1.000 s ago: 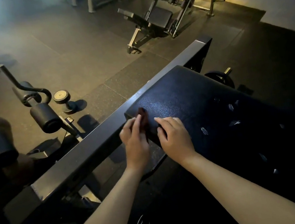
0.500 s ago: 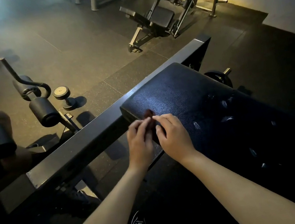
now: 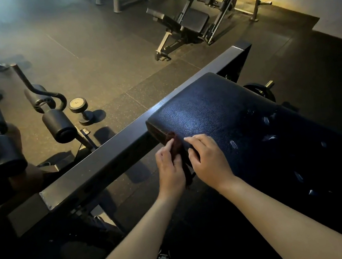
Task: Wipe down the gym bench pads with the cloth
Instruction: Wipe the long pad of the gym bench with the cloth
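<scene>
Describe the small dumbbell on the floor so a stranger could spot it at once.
Start at the long dark steel beam that runs beside the bench pad. Beyond it, on the floor, a machine carries fat black roller pads. The dumbbell stands on end just right of them, smaller, its flat round end facing up.

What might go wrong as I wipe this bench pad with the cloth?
The cloth, bunched in the left hand at the corner of the pad, covers little and may slip off the edge. Torn spots further along could snag it. Dim light may hide missed patches.
</scene>
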`<state>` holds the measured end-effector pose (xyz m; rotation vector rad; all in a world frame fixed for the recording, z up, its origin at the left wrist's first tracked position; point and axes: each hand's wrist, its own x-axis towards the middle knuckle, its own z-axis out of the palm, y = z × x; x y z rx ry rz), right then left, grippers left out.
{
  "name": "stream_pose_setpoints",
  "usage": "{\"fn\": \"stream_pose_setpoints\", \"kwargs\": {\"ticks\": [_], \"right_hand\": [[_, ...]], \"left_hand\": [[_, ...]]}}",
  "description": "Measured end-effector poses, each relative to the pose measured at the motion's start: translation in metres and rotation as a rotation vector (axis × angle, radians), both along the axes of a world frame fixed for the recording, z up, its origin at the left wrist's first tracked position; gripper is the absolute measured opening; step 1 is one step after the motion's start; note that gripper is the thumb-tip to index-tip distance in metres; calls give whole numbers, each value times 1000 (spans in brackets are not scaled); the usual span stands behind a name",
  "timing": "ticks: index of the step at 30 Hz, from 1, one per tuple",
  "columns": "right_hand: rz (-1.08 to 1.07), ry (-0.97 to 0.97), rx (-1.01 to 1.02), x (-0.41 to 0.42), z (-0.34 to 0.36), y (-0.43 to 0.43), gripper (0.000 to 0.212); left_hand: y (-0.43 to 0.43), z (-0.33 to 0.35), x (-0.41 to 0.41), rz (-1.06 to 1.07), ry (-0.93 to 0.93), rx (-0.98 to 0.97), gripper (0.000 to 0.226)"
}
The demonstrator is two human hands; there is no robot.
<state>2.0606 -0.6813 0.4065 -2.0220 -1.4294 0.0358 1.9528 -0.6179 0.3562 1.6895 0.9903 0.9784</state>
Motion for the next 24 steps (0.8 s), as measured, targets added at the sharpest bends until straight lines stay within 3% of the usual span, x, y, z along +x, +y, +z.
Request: {"fn": "stream_pose_setpoints", "kwargs": {"ticks": [4, 8, 13, 19, 24], "right_hand": [[22, -23, -36, 2, 0, -1, 33], [18, -25, -7, 1, 1, -6, 32], [-30, 50, 19, 2, 0, -18, 30], [-61, -17, 13, 14, 6, -32, 33], [-162, -39, 4, 22, 1, -55, 33]], "left_hand": [[46, 18, 8, 107, 16, -80, 47], [30, 15, 16, 97, 3, -126, 46], [-20, 3, 6, -92, 61, -3, 43], [15, 27, 17, 19, 232, 84, 42], [-48, 15, 21, -133, 276, 234, 39]]}}
